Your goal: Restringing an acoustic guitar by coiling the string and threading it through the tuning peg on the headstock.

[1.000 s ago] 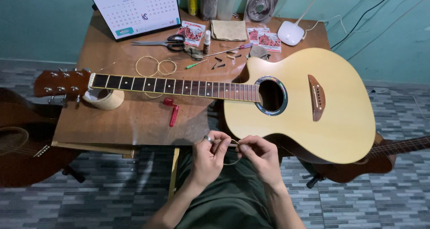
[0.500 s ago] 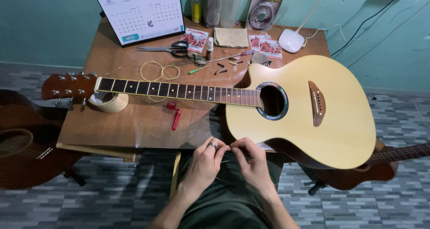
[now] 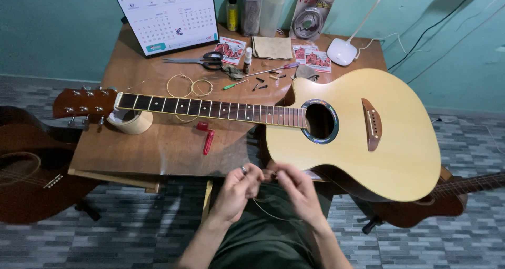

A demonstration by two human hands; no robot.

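String (image 3: 268, 208) pinched between my left hand (image 3: 238, 187) and right hand (image 3: 297, 187) over my lap, beside the guitar (image 3: 363, 137); I'd unwind slowly, avoiding kinks.

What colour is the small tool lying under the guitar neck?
Red, clearest in the head view.

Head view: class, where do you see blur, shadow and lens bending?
Head view: both hands, left and right, are motion-blurred around a thin guitar string; the lamp casts a shadow on the wall; floor tiles curve near the edges; the guitar is sharp.
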